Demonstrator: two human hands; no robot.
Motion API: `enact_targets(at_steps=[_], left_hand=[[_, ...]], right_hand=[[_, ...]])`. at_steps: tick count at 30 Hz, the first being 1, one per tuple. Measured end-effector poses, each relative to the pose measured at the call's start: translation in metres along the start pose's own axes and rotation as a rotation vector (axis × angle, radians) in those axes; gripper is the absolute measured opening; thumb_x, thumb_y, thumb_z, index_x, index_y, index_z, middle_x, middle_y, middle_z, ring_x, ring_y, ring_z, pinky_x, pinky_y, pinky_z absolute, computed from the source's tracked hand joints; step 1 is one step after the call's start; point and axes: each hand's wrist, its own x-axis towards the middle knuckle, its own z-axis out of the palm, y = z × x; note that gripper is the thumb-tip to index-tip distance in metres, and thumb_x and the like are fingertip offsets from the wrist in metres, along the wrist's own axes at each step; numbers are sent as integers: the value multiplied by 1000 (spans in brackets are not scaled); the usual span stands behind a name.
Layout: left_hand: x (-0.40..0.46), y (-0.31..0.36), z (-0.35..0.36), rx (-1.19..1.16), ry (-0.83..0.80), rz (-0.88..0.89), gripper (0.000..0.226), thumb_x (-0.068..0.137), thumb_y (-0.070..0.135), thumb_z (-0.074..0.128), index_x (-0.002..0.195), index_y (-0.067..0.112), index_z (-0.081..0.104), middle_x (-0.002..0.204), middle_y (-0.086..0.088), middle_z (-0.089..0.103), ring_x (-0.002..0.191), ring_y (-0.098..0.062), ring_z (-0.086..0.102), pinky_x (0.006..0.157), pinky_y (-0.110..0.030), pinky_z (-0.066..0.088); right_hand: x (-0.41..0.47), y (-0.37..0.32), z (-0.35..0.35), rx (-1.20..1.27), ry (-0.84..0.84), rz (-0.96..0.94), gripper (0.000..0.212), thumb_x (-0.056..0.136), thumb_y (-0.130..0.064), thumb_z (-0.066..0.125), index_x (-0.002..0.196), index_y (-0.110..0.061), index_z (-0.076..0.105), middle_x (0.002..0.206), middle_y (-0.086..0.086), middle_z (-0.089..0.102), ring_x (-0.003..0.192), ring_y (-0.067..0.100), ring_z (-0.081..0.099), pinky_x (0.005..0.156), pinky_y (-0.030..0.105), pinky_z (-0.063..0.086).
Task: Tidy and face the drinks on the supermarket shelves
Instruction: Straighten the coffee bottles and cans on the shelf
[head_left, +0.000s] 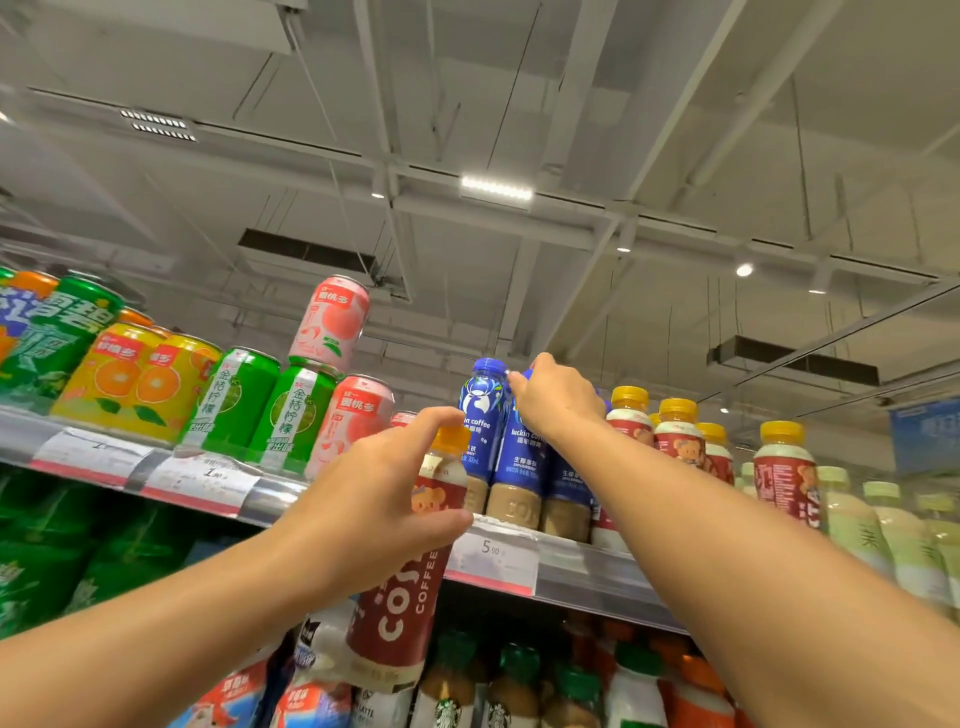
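I look up at the top shelf (587, 571). My right hand (553, 400) grips the blue cap of a blue Luckin coffee bottle (519, 467), which stands among other blue bottles (480, 415). My left hand (374, 499) holds a red Costa coffee bottle (397, 618) by its top. That bottle hangs tilted in front of the shelf rail, its neck hidden by my palm. My left thumb and index finger are spread in front of a yellow-capped milk tea bottle (444, 483) at the shelf edge.
Left on the top shelf stand green (234, 400), orange (140, 384) and pink cans (358, 421), with one pink can (330, 322) stacked on top. Yellow-capped bottles (678, 436) and pale green tea bottles (857, 519) fill the right. Coffee bottles (511, 686) sit below.
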Motion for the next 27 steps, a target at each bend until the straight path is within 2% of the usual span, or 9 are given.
enact_targets(at_steps=[4, 8, 12, 16, 18, 20, 23, 25, 27], left_hand=[[6, 8, 14, -30, 8, 10, 73, 68, 50, 74, 129, 51, 34, 100, 23, 61, 90, 3, 60, 74, -25, 54], [14, 20, 33, -85, 41, -2, 79, 60, 57, 72, 130, 49, 36, 99, 17, 66, 86, 1, 63, 74, -27, 54], [25, 38, 60, -132, 59, -70, 90, 56, 48, 80, 136, 44, 41, 82, 21, 66, 77, 9, 61, 67, -8, 46], [35, 71, 92, -184, 92, -150, 77, 55, 42, 83, 124, 41, 49, 79, 20, 64, 70, 10, 58, 61, -8, 43], [37, 89, 108, -233, 112, -193, 72, 53, 40, 86, 115, 41, 50, 75, 17, 65, 67, 7, 60, 62, -16, 48], [38, 107, 122, -288, 122, -223, 71, 52, 39, 88, 113, 39, 51, 75, 13, 67, 69, 0, 63, 66, -25, 53], [40, 132, 135, -323, 129, -227, 73, 48, 44, 88, 111, 40, 52, 79, 12, 67, 72, -5, 65, 67, -31, 56], [41, 147, 142, -330, 134, -202, 74, 48, 44, 89, 112, 41, 51, 82, 13, 66, 74, -4, 64, 69, -30, 55], [43, 158, 149, -332, 165, -146, 74, 49, 44, 89, 112, 43, 50, 84, 17, 65, 75, 0, 63, 67, -25, 54]], right_hand=[[-38, -2, -18, 125, 67, -198, 43, 100, -37, 38, 139, -19, 41, 141, 6, 47, 119, 33, 52, 86, 44, 45], [-110, 21, -43, 471, 114, -298, 33, 92, -16, 46, 122, -16, 60, 124, 2, 63, 112, 20, 57, 94, 36, 46], [-183, 59, -57, 458, -110, -301, 57, 78, -37, 48, 134, -29, 48, 124, -17, 57, 114, 1, 52, 87, 3, 35], [-211, 85, -59, 498, -338, -127, 98, 64, -62, 57, 147, -43, 9, 115, -34, 38, 97, -18, 42, 70, -3, 33], [-215, 99, -61, 580, -305, -13, 115, 60, -65, 66, 150, -40, -2, 113, -34, 37, 96, -15, 40, 66, -2, 34], [-220, 115, -65, 615, -241, 58, 119, 60, -65, 74, 150, -35, 3, 112, -33, 42, 97, -11, 45, 66, -2, 36], [-226, 137, -69, 593, -156, 85, 95, 59, -62, 81, 134, -40, 27, 107, -23, 56, 96, -3, 56, 74, 12, 47], [-229, 149, -73, 549, -132, 110, 85, 57, -67, 80, 123, -40, 34, 107, -16, 61, 98, 8, 60, 81, 32, 54], [-228, 159, -78, 514, -100, 115, 75, 58, -67, 79, 115, -40, 39, 105, -15, 61, 95, 10, 61, 80, 38, 54]])
